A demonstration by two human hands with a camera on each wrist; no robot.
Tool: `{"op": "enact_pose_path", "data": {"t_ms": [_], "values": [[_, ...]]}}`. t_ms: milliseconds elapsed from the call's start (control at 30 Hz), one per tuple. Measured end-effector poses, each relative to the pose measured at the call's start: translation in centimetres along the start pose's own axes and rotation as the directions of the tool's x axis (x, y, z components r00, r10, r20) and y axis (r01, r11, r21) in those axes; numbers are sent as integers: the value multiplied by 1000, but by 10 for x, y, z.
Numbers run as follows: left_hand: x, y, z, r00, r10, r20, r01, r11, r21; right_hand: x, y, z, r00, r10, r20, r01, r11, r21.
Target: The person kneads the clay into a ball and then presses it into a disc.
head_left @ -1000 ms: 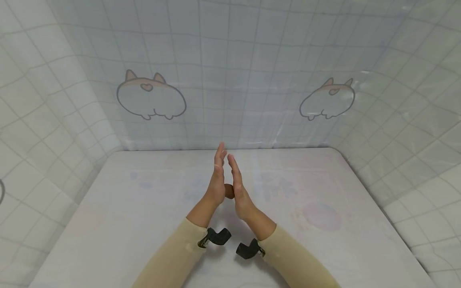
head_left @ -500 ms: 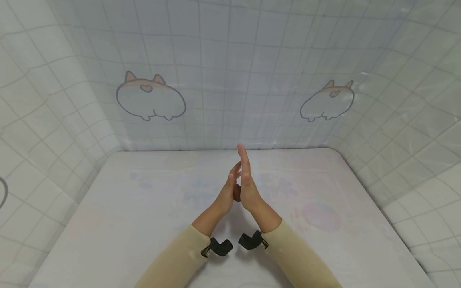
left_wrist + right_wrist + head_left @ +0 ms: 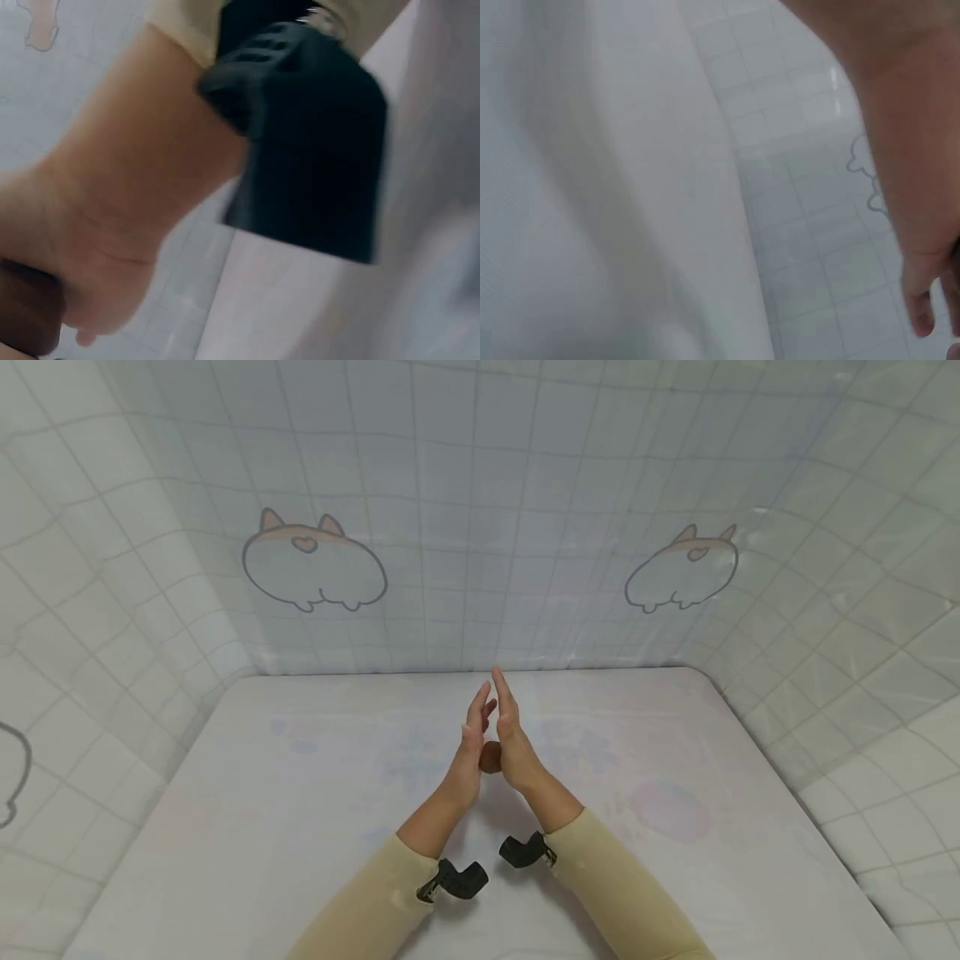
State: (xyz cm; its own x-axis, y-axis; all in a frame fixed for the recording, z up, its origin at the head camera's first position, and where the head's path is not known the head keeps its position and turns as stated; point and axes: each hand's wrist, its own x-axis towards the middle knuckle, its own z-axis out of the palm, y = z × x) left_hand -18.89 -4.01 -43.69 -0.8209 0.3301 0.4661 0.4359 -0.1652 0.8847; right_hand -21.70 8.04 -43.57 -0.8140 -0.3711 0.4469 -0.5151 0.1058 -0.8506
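A small rounded brown lump [image 3: 491, 757] sits between my two palms, over the middle of the table in the head view. My left hand [image 3: 467, 760] presses it from the left with straight fingers pointing away from me. From the right, my right hand [image 3: 517, 753] lies flat against it, its fingertips reaching slightly farther forward. Part of the brown lump [image 3: 28, 311] shows under the left palm at the lower left of the left wrist view. In the right wrist view only the wrist and some fingers [image 3: 921, 311] appear at the right edge.
A white table [image 3: 300, 793] with faint pastel prints lies under both hands. Pale grid-patterned curtains [image 3: 480, 527] with cartoon animal drawings [image 3: 315, 564] rise behind and at both sides. Black camera mounts [image 3: 462, 880] stick out inward from both cream sleeves [image 3: 367, 902].
The palms slide against each other: the right hand went forward and then slightly back, while the left drew back and then forward. Both hands and the lump sit a little farther right than a second ago.
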Motion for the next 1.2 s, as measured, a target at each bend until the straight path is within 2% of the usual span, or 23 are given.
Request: {"op": "enact_pose_path", "data": {"t_ms": [200,333,500,667,800,967,1067,1200], "values": [[4,5,-4,993,29,-111,-25,999,38,-9,4,10,998,-9,67,7,1000,26],[8,7,-7,986,41,-163,-28,996,85,-12,2,16,994,-88,69,87,996,15],[14,5,-12,984,17,-176,0,995,96,-17,-7,21,981,-179,69,177,984,31],[15,-1,-13,988,-65,-140,74,996,54,-17,-18,19,964,-266,16,266,963,37],[11,-5,-9,990,-121,-68,127,987,103,-12,-25,12,956,-286,-66,289,957,28],[3,-9,-1,985,-167,38,161,979,125,-4,-25,1,965,-225,-133,228,974,9],[0,-8,3,988,-142,64,134,984,117,0,-23,-4,970,-183,-157,186,982,4],[-2,-5,5,991,-97,88,92,994,59,3,-19,-7,979,-105,-174,110,994,21]]}}
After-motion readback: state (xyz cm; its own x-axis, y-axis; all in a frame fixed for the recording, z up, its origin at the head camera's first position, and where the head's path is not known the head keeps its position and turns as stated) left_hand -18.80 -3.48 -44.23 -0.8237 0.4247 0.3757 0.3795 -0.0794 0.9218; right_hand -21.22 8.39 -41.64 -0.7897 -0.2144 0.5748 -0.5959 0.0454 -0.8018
